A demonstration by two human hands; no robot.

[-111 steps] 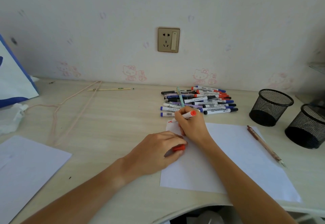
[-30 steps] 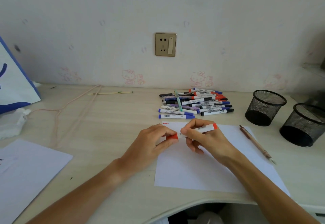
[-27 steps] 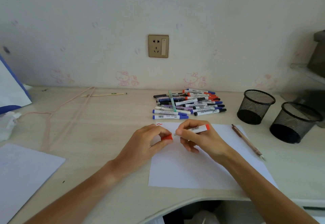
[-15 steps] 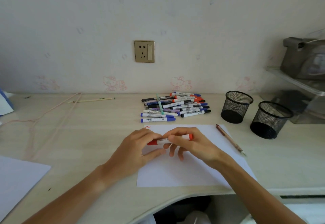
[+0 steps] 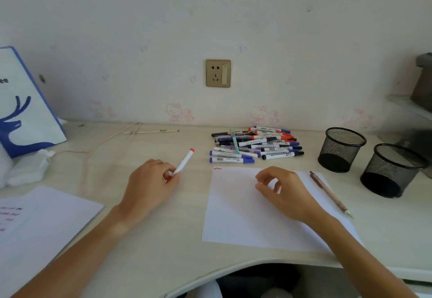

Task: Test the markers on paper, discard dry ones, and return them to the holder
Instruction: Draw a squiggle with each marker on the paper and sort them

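Right now the left hand (image 5: 149,184) is clamped on a red marker (image 5: 182,164), pinching it low on the barrel so the red end sticks up and away from the palm. Whether that upper end is the cap or the tail plug I cannot tell. The right hand (image 5: 281,190) hovers over the paper (image 5: 236,218) with its fingers loosely curled and apart, holding nothing. A small red squiggle (image 5: 217,168) sits at the paper's far corner, just beyond and left of the right hand, so this marker looks to have written well.

If so, it belongs in a holder. Two mesh cups (image 5: 341,149) stand well off to the right of the right hand, both apparently empty, while the untested pile of markers (image 5: 254,145) lies beyond the paper. The marker is on the wrong side for that trip, so passing it back to the right hand, or reaching the left across the paper, seems the neat way. Check that the cap is fully seated first, then drop it in upright instead of tossing it; the cups are light and could tip. A brown pen (image 5: 328,192) lies along the paper's right edge, in the path, and is best lifted over.
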